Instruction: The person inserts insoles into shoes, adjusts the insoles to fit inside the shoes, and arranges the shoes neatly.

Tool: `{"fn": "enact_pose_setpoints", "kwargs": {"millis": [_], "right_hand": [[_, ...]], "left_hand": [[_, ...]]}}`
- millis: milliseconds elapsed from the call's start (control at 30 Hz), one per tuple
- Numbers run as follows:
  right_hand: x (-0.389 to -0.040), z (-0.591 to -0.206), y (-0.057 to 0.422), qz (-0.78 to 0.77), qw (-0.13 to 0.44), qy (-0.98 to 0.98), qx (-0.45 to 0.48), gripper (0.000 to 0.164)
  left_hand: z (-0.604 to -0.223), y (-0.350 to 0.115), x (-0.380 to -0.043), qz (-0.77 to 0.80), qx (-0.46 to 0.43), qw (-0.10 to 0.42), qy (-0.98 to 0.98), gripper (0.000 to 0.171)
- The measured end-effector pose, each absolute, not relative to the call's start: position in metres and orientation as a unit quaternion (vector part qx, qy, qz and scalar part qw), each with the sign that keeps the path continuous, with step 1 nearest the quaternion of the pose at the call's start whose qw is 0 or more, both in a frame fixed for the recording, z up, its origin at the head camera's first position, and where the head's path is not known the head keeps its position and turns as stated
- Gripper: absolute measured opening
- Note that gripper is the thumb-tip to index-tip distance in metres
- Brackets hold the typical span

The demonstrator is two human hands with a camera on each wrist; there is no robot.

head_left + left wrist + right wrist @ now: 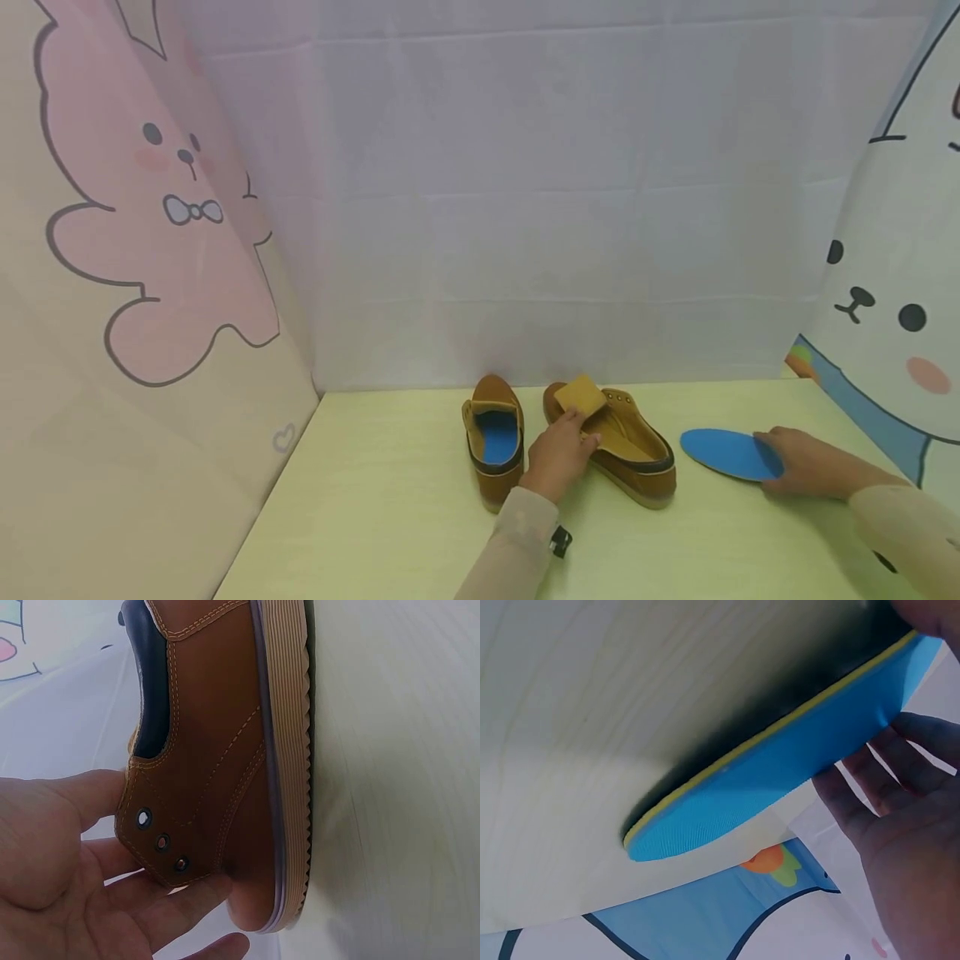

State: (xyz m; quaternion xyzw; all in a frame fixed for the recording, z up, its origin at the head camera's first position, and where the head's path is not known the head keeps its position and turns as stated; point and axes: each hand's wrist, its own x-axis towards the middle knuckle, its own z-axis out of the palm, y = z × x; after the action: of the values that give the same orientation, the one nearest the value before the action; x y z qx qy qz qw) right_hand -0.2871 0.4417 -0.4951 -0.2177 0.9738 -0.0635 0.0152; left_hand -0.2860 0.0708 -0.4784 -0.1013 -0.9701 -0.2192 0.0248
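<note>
My left hand (561, 454) grips the brown leather shoe (637, 487) by its opening, near the tan tongue (581, 397). In the left wrist view, the thumb and fingers are around the eyelet flap (159, 840), and the shoe's ridged sole faces the table. At the right, my right hand (806, 467) holds a blue insole (723, 452) by one end, thumb on one edge and fingers on the other. Seen from the right wrist, the insole has a yellow rim and slants close over the table. A matching brown shoe (495, 485) stands left of my left hand, with a blue lining (498, 437) inside.
Both shoes are near the back of the pale yellow table (375, 492). A white cloth (525, 208) hangs behind it, and printed cartoon cloths flank both sides. A small black object (560, 542) shows beside my left sleeve.
</note>
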Motion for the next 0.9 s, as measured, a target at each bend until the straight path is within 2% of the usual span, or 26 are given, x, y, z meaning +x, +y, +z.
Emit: {"fn": "enact_pose_setpoints", "kwargs": {"millis": [233, 567, 900], "right_hand": [[-0.289, -0.498, 0.443, -0.052, -0.027, 0.970, -0.236, 0.083], [-0.291, -0.474, 0.432, -0.077, -0.032, 0.976, -0.201, 0.090], [-0.289, -0.448, 0.419, -0.081, -0.073, 0.967, -0.228, 0.063]], "left_hand": [[-0.478, 0.071, -0.286, -0.222, -0.092, 0.019, -0.970, 0.050], [-0.481, 0.070, -0.287, -0.225, -0.098, 0.022, -0.969, 0.051], [-0.478, 0.069, -0.286, -0.234, -0.104, 0.023, -0.966, 0.050]]}}
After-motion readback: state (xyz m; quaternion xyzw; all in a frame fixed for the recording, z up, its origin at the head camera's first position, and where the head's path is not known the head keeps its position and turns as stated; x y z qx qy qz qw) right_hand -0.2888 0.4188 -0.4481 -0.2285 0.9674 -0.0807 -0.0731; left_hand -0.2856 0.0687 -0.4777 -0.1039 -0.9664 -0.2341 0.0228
